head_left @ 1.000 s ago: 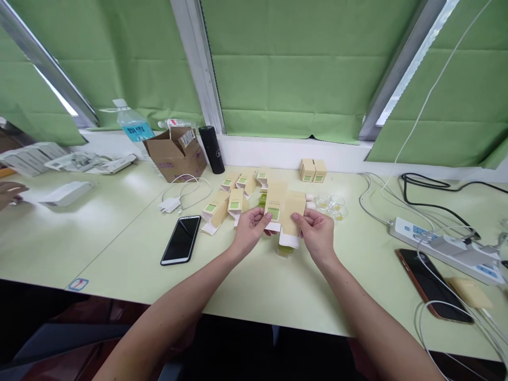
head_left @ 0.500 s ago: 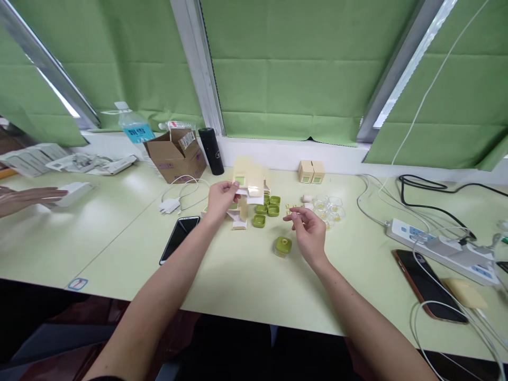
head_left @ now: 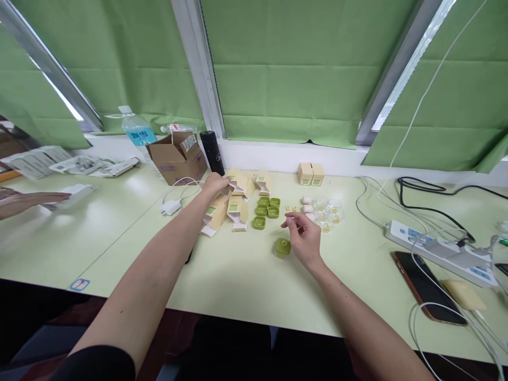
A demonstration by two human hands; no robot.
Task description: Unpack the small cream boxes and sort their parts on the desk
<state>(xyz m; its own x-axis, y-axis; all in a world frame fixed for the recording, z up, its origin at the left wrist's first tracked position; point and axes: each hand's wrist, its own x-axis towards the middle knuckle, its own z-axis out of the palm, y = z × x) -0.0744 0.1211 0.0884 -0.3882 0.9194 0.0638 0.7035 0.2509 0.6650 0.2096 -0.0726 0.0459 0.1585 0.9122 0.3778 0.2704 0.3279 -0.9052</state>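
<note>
My left hand (head_left: 215, 185) reaches to the back left of several opened small cream cartons, its fingers closed on the edge of one carton (head_left: 237, 183); its fingertips are partly hidden. Other cartons, such as this one (head_left: 238, 212), lie with flaps out and white insides showing. My right hand (head_left: 305, 238) hovers with loosely curled fingers apart, nothing visible in them. Just left of it stands a small clear container with a green lid (head_left: 282, 246). Beyond are several green square lids (head_left: 259, 222), small yellow pieces (head_left: 294, 208), pale pink pieces (head_left: 307, 209) and clear cups (head_left: 334, 213).
Two closed cartons (head_left: 311, 174) stand by the wall. A brown box (head_left: 178, 159), black bottle (head_left: 212, 152) and white charger (head_left: 170, 207) are left. At right lie a power strip (head_left: 440, 251), cables and a phone (head_left: 426, 286). Another person's hand (head_left: 32, 202) is far left.
My left hand has moved left and back with the carton, and my forearm now covers most of the phone there. My right hand has shifted slightly left and down.
</note>
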